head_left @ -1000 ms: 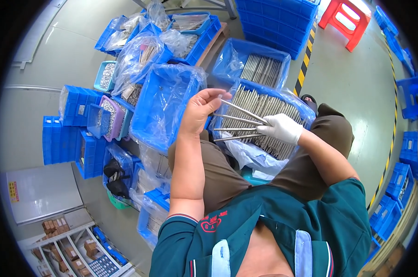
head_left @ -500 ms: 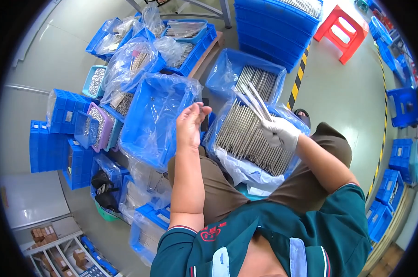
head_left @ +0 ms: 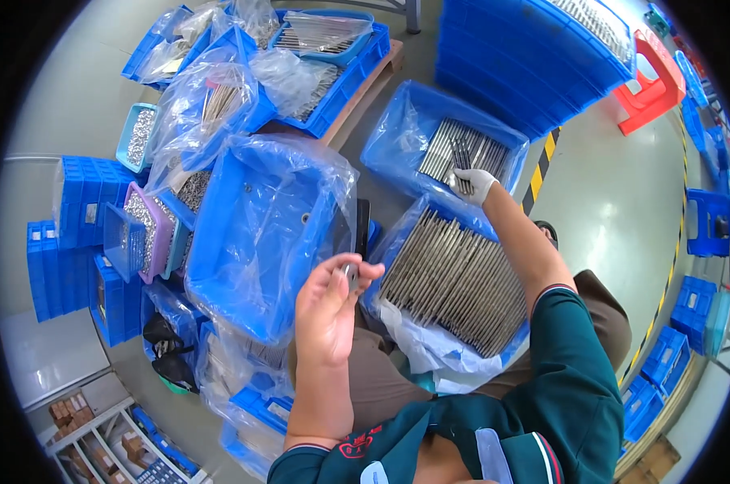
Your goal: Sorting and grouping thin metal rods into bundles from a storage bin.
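Note:
My right hand, in a white glove, has its fingers closed on several thin metal rods. It is at the near side of the far lined blue bin, where more rods lie in a row. My bare left hand is raised, palm up, with thumb and fingers pinching a small grey metal piece; its exact kind I cannot make out. Between my knees stands a second lined bin full of parallel metal rods, with a white cloth over its near edge.
Left of my left hand stands a blue bin lined with clear plastic. Bagged parts and small baskets crowd the far left, including a purple basket. Tall stacked blue crates and a red stool are at the far right.
My right hand has moved away from the near bin to the far bin, rods in its grip. My left hand has come slightly nearer to me, and the metal piece shows more clearly.

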Demonstrator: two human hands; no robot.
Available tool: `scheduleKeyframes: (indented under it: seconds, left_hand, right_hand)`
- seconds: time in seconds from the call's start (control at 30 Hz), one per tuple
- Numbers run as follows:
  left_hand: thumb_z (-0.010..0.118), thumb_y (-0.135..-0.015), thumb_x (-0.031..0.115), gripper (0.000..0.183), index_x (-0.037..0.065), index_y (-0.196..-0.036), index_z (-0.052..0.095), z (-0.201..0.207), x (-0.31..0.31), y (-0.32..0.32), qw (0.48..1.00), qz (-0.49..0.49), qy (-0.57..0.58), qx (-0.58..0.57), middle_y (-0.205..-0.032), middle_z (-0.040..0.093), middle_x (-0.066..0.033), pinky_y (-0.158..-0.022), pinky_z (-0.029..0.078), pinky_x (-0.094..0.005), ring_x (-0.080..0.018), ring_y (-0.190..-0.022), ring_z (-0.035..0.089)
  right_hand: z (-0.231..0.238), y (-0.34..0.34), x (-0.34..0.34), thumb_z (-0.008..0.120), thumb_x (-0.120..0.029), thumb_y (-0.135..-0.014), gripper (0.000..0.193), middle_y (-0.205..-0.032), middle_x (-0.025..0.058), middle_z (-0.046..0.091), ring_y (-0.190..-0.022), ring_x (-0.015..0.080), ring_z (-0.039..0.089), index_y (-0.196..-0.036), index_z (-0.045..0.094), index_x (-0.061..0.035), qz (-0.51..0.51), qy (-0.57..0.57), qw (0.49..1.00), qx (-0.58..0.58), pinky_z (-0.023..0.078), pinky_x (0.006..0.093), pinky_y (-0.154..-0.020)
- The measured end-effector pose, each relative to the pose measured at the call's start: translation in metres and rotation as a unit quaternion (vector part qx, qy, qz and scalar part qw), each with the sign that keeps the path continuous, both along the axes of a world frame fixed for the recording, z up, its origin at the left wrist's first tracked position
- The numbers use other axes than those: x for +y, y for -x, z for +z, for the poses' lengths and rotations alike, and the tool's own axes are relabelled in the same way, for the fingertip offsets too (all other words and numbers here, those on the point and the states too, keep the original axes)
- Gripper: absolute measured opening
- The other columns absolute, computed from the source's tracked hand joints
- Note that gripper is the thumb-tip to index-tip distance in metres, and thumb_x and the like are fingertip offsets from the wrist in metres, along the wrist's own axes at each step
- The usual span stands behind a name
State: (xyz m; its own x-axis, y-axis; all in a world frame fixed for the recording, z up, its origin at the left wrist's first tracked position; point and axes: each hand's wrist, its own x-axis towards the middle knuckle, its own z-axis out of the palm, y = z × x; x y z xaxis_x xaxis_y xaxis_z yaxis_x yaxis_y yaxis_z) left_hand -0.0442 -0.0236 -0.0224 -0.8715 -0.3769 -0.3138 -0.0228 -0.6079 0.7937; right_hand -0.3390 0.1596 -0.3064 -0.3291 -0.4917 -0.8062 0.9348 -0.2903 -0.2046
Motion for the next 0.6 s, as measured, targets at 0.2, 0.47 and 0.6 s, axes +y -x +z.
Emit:
scheduleKeyframes:
  seconds: [0.2, 0.47, 0.6]
  left_hand:
    - [0.066, -0.082, 0.027, 0.045, -0.007, -0.109, 0.052, 0.005, -0.007, 0.005, 0.998, 0.030, -0.025, -0.042, -0.094, 0.062, -0.0194, -0.097, 0.038, -0.0477, -0.0324, -0.097, 0.059]
    - [0.061, -0.087, 0.035, 0.044, -0.003, -0.108, 0.053, 0.000, -0.016, 0.014, 0.996, 0.015, -0.023, -0.081, -0.089, 0.061, -0.0186, -0.093, 0.040, -0.0446, -0.0323, -0.095, 0.057]
    - [0.069, -0.080, 0.035, 0.048, -0.003, -0.106, 0.057, 0.000, -0.019, 0.017, 0.991, 0.025, -0.065, -0.112, -0.088, 0.064, -0.0199, -0.092, 0.041, -0.0473, -0.0346, -0.094, 0.060]
  right_hand:
    - [-0.075, 0.040, -0.027, 0.049, -0.010, -0.093, 0.016, -0.088, 0.0119, 0.060, -0.078, 0.0243, 0.062, -0.103, 0.051, 0.0018, -0.129, 0.038, 0.989, -0.068, 0.056, 0.0369, -0.067]
    - [-0.137, 0.065, -0.062, 0.051, -0.008, -0.091, 0.017, -0.088, 0.0184, 0.063, -0.075, 0.0312, 0.065, -0.103, 0.054, 0.0037, -0.035, -0.127, 0.990, 0.041, 0.057, 0.0437, -0.063]
    - [-0.156, 0.076, -0.074, 0.065, -0.013, -0.081, 0.030, -0.093, 0.0177, 0.064, -0.088, 0.0319, 0.065, -0.105, 0.057, 0.0040, 0.086, -0.266, 0.954, 0.108, 0.055, 0.0435, -0.068]
